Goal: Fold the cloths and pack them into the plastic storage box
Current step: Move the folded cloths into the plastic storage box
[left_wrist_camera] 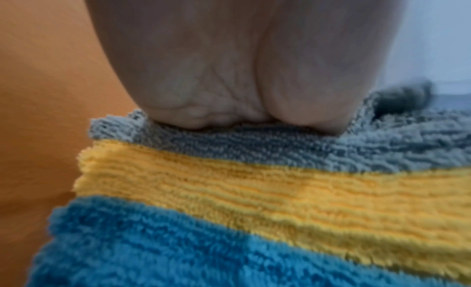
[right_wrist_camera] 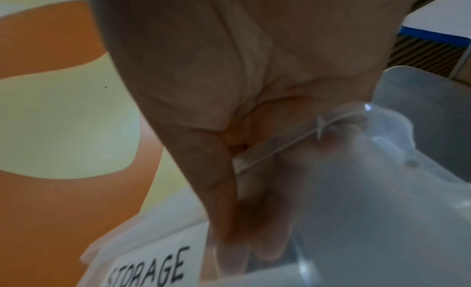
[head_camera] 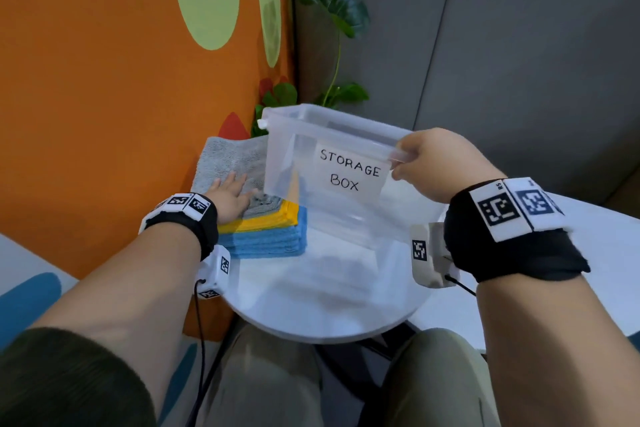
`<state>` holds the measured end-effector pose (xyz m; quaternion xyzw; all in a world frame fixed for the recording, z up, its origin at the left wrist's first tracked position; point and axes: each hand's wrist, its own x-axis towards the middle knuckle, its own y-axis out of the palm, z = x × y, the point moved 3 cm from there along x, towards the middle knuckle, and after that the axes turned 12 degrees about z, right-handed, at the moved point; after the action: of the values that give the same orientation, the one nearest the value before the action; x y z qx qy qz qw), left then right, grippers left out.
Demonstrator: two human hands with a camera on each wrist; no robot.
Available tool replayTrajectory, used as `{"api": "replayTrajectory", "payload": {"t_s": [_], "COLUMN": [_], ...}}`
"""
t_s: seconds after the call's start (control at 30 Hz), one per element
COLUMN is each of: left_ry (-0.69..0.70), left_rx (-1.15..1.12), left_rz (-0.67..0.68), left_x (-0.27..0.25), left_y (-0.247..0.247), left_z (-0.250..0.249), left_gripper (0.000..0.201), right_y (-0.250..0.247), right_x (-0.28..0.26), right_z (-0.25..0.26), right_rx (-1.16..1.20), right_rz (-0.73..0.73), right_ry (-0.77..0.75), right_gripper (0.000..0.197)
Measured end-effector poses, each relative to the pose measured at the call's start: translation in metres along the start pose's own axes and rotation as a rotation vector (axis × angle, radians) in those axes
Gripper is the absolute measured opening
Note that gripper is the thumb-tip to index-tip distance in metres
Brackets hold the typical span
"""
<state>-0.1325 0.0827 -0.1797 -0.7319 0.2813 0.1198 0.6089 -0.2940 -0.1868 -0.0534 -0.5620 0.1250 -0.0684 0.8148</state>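
Observation:
A clear plastic storage box with a paper label reading STORAGE BOX is lifted and tilted above the round white table. My right hand grips its near right rim, thumb outside and fingers inside. A stack of cloths lies at the table's left: blue at the bottom, yellow above it, a grey cloth on top and spread out toward the wall. My left hand lies flat on the grey cloth, its palm pressing it down.
An orange wall with pale green shapes stands close along the left of the table. A leafy plant rises behind the box. A grey wall fills the back right. My knees sit under the table's front edge.

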Motion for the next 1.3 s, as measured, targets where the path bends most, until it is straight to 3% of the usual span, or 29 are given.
{"api": "replayTrajectory", "payload": {"t_s": [0.2, 0.43, 0.67, 0.9, 1.07, 1.2, 1.3], "left_ry": [0.003, -0.004, 0.0, 0.001, -0.002, -0.003, 0.001], "left_rx": [-0.011, 0.0, 0.001, 0.007, 0.009, 0.009, 0.008], "left_rz": [-0.005, -0.005, -0.002, -0.013, -0.022, -0.021, -0.022], "left_x": [-0.01, -0.007, -0.004, -0.001, 0.001, 0.002, 0.002], "left_y": [0.002, 0.001, 0.002, 0.002, 0.003, 0.003, 0.003], "left_z": [0.003, 0.005, 0.008, 0.008, 0.008, 0.009, 0.009], "left_gripper": [0.063, 0.062, 0.063, 0.062, 0.062, 0.061, 0.061], "right_y": [-0.004, -0.008, 0.016, 0.045, 0.064, 0.084, 0.091], "right_x": [-0.025, -0.036, -0.025, -0.015, -0.012, -0.014, -0.018], "right_z": [-0.009, -0.018, -0.027, -0.026, -0.005, 0.02, 0.034], "right_rx": [0.103, 0.111, -0.153, -0.364, -0.322, -0.179, -0.186], "right_rz": [0.105, 0.233, 0.356, 0.447, 0.51, 0.541, 0.61], "right_ry": [-0.09, -0.035, 0.076, 0.102, -0.002, -0.148, -0.248], "right_gripper": [0.008, 0.013, 0.015, 0.03, 0.041, 0.067, 0.061]}}
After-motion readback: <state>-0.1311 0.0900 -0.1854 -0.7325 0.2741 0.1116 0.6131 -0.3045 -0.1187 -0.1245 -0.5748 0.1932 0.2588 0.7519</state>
